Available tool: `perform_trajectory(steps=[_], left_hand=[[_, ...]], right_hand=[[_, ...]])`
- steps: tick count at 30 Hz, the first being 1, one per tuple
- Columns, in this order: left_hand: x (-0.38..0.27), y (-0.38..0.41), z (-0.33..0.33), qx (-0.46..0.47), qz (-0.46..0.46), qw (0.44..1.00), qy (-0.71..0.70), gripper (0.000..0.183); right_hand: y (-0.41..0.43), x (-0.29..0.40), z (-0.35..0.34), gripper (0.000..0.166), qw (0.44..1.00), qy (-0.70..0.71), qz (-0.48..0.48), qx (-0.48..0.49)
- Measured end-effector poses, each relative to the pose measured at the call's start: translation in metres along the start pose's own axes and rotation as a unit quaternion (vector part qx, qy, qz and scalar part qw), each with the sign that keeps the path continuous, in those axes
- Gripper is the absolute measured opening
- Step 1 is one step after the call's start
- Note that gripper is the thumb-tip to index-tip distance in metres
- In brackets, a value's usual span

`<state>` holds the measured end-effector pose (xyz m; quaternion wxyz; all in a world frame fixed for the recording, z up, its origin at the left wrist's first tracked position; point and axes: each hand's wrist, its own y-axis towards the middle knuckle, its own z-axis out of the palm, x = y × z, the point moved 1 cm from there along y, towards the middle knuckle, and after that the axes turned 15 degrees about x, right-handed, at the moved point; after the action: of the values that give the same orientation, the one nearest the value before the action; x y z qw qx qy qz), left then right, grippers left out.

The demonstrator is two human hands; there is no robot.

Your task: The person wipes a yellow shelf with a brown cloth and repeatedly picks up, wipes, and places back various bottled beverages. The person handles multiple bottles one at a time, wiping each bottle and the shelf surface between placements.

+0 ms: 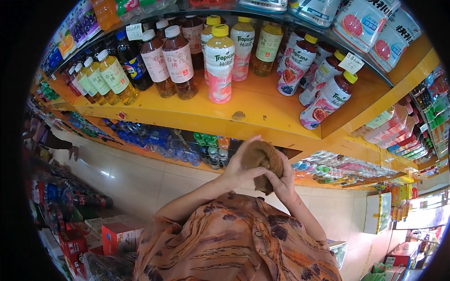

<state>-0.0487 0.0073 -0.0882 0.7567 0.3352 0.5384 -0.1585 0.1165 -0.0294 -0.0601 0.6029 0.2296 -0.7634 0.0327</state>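
Note:
A bunched brown cloth is held between my two hands, in front of my chest and just off the yellow shelf edge. My left hand grips it from the left, thumb pressed on the folds. From the right, my right hand holds it, and the two thumb tips nearly meet. Part of the cloth droops below the thumbs. Ahead on the yellow shelf stands a white-labelled Tropicana bottle with a yellow cap. Two tea bottles with pink labels are left of it. More Tropicana bottles stand at the right.
A glass shelf holding more drinks runs above. Packed bottles fill the lower shelf. Red and white cartons are stacked on the tiled floor behind at left. A person's hand shows at far left. A white foam box stands at right.

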Motion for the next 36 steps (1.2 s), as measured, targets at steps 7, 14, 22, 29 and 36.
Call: perform_trajectory(steps=[7, 14, 22, 29, 36], left_hand=[[-0.018, -0.019, -0.011, -0.033, 0.019, 0.969, -0.246, 0.073], [-0.019, -0.082, -0.06, -0.153, -0.015, 0.961, -0.231, 0.054], [-0.042, -0.123, -0.093, -0.195, -0.056, 0.96, -0.194, 0.045], [-0.033, -0.166, -0.126, -0.254, -0.112, 0.944, -0.176, 0.049], [-0.031, -0.153, -0.113, -0.297, -0.112, 0.937, -0.148, 0.05]], right_hand=[[0.055, 0.03, 0.029, 0.05, 0.926, -0.337, -0.157, 0.056], [0.126, 0.031, -0.001, 0.037, 0.962, -0.244, -0.119, -0.028], [0.274, -0.045, -0.058, 0.062, 0.903, -0.287, -0.086, -0.307], [0.298, -0.053, -0.064, 0.065, 0.931, -0.232, 0.014, -0.281], [0.325, -0.074, -0.084, 0.063, 0.954, -0.222, -0.036, -0.2]])
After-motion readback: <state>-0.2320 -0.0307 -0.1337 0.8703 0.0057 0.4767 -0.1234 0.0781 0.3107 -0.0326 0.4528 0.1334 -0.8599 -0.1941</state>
